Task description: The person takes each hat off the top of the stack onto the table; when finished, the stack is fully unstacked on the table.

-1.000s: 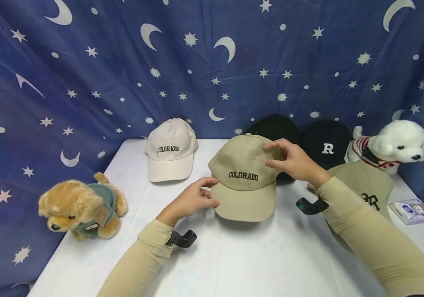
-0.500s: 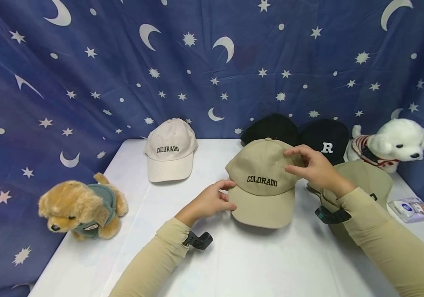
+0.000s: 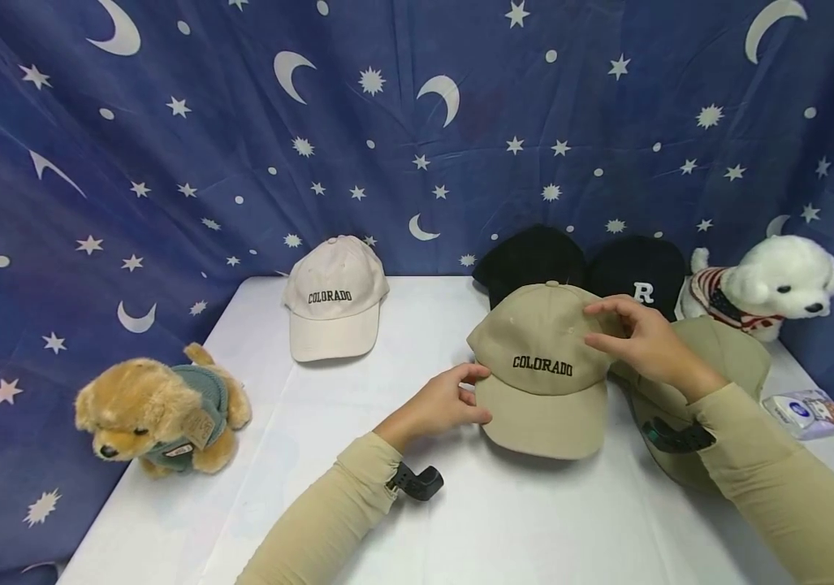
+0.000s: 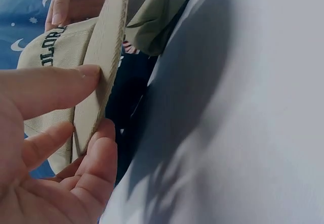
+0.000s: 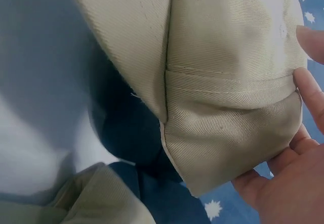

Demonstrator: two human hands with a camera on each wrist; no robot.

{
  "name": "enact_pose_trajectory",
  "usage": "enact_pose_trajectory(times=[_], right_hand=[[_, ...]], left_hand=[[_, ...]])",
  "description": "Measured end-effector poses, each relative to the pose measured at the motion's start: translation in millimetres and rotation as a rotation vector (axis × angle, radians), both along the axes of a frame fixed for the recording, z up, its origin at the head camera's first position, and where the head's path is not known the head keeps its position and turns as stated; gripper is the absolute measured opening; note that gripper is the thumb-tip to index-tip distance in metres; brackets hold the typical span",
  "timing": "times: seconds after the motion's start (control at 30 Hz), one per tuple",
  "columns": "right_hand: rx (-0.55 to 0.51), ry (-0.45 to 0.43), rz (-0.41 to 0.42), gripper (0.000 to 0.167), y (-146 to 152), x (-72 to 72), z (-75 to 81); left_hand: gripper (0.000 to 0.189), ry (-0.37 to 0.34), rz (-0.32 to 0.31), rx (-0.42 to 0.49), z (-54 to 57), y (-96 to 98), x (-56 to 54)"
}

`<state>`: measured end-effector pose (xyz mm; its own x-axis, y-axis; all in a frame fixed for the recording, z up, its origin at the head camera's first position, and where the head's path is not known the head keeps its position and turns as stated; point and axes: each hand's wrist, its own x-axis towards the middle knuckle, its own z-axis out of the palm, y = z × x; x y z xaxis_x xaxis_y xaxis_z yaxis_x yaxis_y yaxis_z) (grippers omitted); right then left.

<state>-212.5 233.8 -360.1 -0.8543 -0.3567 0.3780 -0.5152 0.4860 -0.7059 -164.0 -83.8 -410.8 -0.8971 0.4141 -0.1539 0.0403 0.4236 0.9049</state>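
Observation:
A khaki baseball cap (image 3: 533, 329) with COLORADO across its front is held between my two hands, its brim toward me. My left hand (image 3: 449, 402) pinches the brim's left edge; the left wrist view shows the thumb on top of the brim (image 4: 96, 90) and fingers beneath. On the other side, my right hand (image 3: 639, 341) grips the right of the crown, thumb and fingers spread along its side in the right wrist view. Shadow lies on the white cloth below the cap. Just right of it, an olive cap (image 3: 731, 349) is partly covered by my right forearm.
An off-white COLORADO cap (image 3: 336, 280) stands at the back left. Behind the khaki cap are a black cap (image 3: 526, 264) and a dark cap with an R (image 3: 632, 264). A brown plush dog (image 3: 139, 402), a white plush dog (image 3: 782, 276) and a small packet (image 3: 811, 413) sit at the sides.
Both hands have carried the khaki cap to the right and slightly toward me, keeping their holds. More of the black cap behind shows, and the olive cap's lettering has become hidden by the arm.

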Motion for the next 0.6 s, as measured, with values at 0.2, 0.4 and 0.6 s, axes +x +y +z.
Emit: enact_pose_trajectory(times=[0.2, 0.4, 0.6], right_hand=[[0.011, 0.018, -0.033, 0.032, 8, 0.9, -2.1], [0.013, 0.007, -0.035, 0.031, 15, 0.2, -4.5], [0.002, -0.01, -0.04, 0.029, 20, -2.1, -9.2]], left_hand=[[0.066, -0.015, -0.022, 0.02, -5.2, 11.6, 0.0], [0.067, -0.011, -0.038, 0.016, -10.6, 20.3, -0.8], [0.067, 0.003, -0.05, -0.007, -13.4, 28.5, -1.5]])
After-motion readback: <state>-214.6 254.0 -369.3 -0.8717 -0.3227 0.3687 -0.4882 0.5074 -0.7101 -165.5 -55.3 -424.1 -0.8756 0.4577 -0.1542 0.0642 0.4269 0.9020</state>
